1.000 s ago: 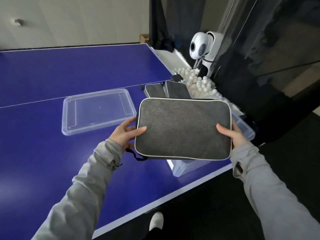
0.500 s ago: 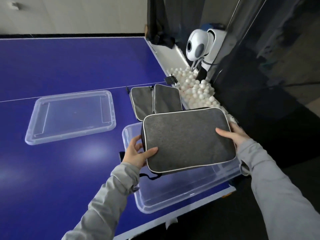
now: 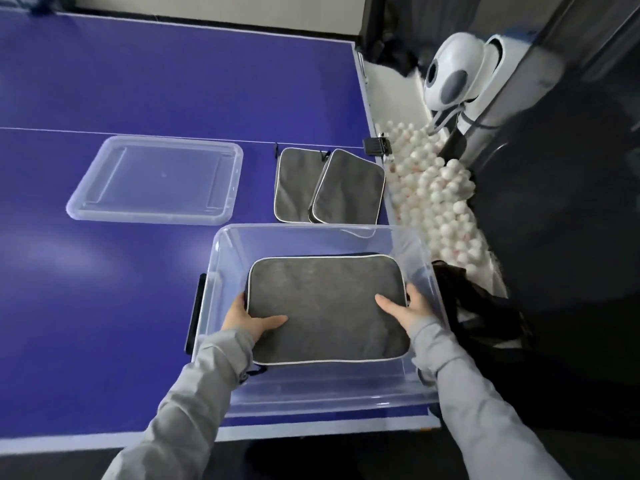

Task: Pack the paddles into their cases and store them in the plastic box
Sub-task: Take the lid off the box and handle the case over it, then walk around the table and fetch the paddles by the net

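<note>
Paddle case point(image 3: 327, 308), the one we carry, sits inside the clear plastic box point(image 3: 221, 271), lying flat with its broad grey face turned up. Its long axis runs left to right across the box, the short sides facing our two hands. We see a rounded rectangle of dark grey felt-like fabric edged all round with pale piping, and a darker layer shows along its far edge. Whether it rests on the box floor or hangs just above it, we cannot tell.

Our left hand point(image 3: 247, 318) grips the case's left short edge, thumb laid over the top face and the other fingers tucked beneath it. Our right hand point(image 3: 410, 310) grips the right short edge the same way, thumb on top pointing inward, fingers curled under the side. Both grey sleeves reach down over the near rim of the box.

The box stands at the near right corner of the blue table point(image 3: 138, 81), a black handle on its left wall. Beyond it lie two more grey cases point(image 3: 329, 188), overlapping, the right one tilted on the left one. Left of those lies the clear lid point(image 3: 156, 180), flat on the table. Off the table's right edge we see a heap of white balls point(image 3: 436, 195) and a white ball machine point(image 3: 453, 74).
</note>
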The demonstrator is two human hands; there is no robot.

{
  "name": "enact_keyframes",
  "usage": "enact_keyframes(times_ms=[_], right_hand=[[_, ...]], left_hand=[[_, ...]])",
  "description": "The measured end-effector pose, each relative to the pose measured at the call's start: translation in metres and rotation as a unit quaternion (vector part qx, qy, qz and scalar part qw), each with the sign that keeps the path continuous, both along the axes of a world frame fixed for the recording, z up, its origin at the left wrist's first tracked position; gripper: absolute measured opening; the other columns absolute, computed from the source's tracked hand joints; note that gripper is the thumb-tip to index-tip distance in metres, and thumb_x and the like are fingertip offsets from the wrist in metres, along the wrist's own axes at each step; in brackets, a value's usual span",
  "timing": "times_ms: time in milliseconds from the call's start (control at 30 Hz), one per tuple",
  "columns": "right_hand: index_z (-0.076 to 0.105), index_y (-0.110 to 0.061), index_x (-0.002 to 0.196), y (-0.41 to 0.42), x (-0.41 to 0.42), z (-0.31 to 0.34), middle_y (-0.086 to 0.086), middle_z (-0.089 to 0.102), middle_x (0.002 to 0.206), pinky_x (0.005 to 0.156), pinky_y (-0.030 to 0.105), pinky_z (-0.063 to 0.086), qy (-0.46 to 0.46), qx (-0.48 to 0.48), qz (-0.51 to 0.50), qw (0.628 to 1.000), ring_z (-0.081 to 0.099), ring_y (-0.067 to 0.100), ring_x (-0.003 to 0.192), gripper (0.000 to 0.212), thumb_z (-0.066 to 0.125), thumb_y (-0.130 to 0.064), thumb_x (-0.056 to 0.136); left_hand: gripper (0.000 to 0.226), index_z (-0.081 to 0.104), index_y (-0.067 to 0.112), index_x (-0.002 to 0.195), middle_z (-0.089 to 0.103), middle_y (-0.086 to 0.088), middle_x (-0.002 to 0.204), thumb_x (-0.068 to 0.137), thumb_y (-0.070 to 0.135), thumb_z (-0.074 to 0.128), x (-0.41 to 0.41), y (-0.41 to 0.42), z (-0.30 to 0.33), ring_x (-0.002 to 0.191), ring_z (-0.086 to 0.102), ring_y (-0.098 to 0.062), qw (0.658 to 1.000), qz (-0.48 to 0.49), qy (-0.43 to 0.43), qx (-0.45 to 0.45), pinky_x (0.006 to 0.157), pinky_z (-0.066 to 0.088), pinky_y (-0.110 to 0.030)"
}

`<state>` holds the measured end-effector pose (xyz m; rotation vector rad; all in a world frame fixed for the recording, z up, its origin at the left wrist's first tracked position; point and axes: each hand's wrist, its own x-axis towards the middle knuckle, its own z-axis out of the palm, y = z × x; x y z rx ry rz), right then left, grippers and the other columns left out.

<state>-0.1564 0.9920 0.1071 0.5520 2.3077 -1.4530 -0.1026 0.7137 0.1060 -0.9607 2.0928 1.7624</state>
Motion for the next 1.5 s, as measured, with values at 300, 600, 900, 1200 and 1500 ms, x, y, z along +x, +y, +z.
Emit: enact_keyframes(times_ms=[300, 600, 900, 1200, 1500], right_hand=[[0.056, -0.004, 0.109, -0.009, -0.004, -0.039, 0.014, 0.065, 0.108, 0.075, 0.021, 0.045, -0.071, 0.013, -0.013, 0.997, 0.061, 0.024, 0.092, 0.043, 0.077, -0.014, 0.074], [0.048, -0.001, 0.127, -0.017, -0.015, -0.058, 0.016, 0.056, 0.129, 0.105, 0.039, 0.04, -0.136, 0.072, 0.036, 0.987, 0.054, 0.03, 0.119, 0.062, 0.075, -0.023, 0.076], [0.044, -0.001, 0.13, -0.02, -0.014, -0.057, 0.018, 0.052, 0.131, 0.105, 0.038, 0.038, -0.146, 0.133, 0.065, 0.978, 0.05, 0.032, 0.122, 0.068, 0.073, -0.032, 0.077], [0.021, 0.0, 0.143, -0.033, -0.007, -0.037, 0.02, 0.03, 0.144, 0.112, 0.03, 0.019, -0.011, 0.245, 0.125, 0.961, 0.029, 0.031, 0.135, 0.076, 0.063, -0.027, 0.086], [0.029, -0.004, 0.141, -0.073, -0.015, 0.007, 0.016, 0.038, 0.142, 0.109, 0.03, 0.018, 0.158, 0.276, 0.226, 0.921, 0.033, 0.027, 0.134, 0.062, 0.056, -0.028, 0.09]], left_hand=[[0.079, 0.051, 0.005, 0.126, 0.059, -0.018, 0.123, 0.057, 0.005, 0.088, -0.018, -0.005, -0.047, 0.114, 0.056, -0.031, 0.991, -0.034, -0.118, -0.048, 0.1, 0.045, -0.043], [0.083, 0.046, 0.006, 0.131, 0.051, -0.015, 0.13, 0.061, 0.021, 0.087, -0.021, -0.001, -0.062, 0.123, 0.047, -0.03, 0.97, -0.095, -0.162, -0.156, 0.104, 0.038, -0.038], [0.081, 0.047, 0.006, 0.128, 0.04, -0.014, 0.122, 0.061, 0.028, 0.086, -0.019, 0.001, -0.059, 0.112, 0.049, -0.03, 0.957, -0.118, -0.171, -0.201, 0.099, 0.038, -0.032], [0.087, 0.016, 0.014, 0.146, 0.017, -0.005, 0.152, 0.079, 0.032, 0.068, -0.015, 0.015, -0.04, 0.138, 0.021, -0.028, 0.913, -0.233, -0.09, -0.321, 0.113, 0.026, -0.036], [0.071, 0.019, 0.014, 0.148, 0.016, 0.0, 0.157, 0.09, 0.036, 0.054, -0.025, 0.011, 0.017, 0.145, 0.012, -0.02, 0.869, -0.285, 0.029, -0.404, 0.117, 0.015, -0.033]])
